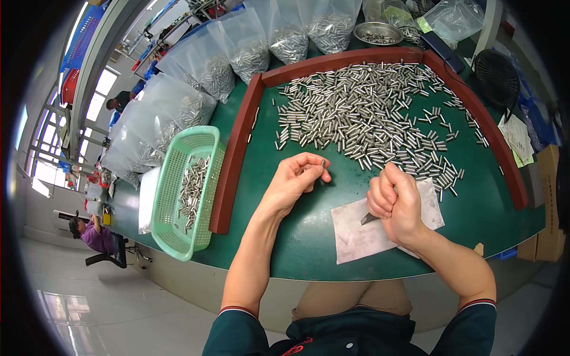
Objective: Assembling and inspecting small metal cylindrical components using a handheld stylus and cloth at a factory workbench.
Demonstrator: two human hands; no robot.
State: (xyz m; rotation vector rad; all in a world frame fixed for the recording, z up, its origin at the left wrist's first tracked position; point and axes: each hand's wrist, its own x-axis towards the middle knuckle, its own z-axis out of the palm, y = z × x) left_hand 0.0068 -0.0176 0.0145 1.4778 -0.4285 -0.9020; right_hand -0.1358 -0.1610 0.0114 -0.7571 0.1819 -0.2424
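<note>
Over the green table (297,249), my left hand (295,178) pinches a small metal pin (323,164) between thumb and fingertips. My right hand (396,202) is closed in a fist around a tool with a dark, flat tip (368,219); its handle is hidden in my palm. Beneath that fist lies a smudged white cloth or paper sheet (350,237). A wide pile of short shiny metal pins (356,107) spreads just beyond both hands.
Dark red wooden rails (237,160) border the pile on the left, back and right. Left of them stands a light green basket (159,207) with more pins. Plastic bags (246,44) of pins line the back. A metal bowl (379,28) and a black fan (496,77) stand behind.
</note>
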